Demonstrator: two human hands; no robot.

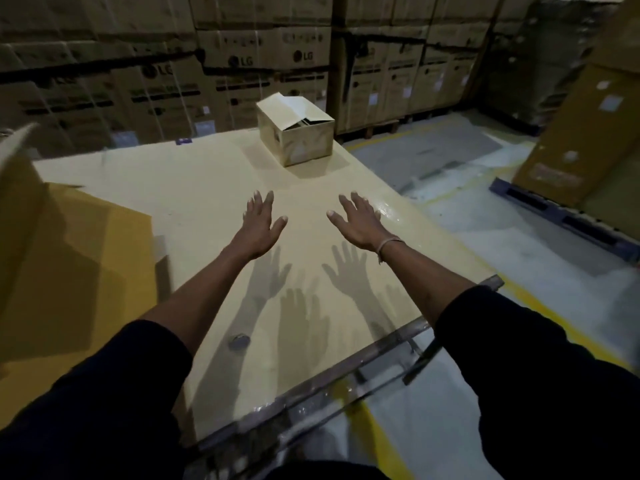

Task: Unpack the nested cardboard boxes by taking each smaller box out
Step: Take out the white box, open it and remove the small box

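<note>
A small cardboard box (300,140) stands at the far edge of a cardboard-covered table (194,188), its top flaps partly open with something dark showing inside. A much bigger cardboard box (69,258) fills the left side of the table, one flap raised at the frame's left edge. My left hand (261,223) and my right hand (360,220) hover above the table's middle, palms down, fingers spread and straight, holding nothing. Both are well short of the small box, and their shadows fall on the table below.
A small dark round object (239,341) lies on the table near my left forearm. The table's metal edge (346,382) runs along the near right. Stacked printed cartons (242,64) wall the back. A blue pallet (561,216) with a tall box (585,133) stands on the right floor.
</note>
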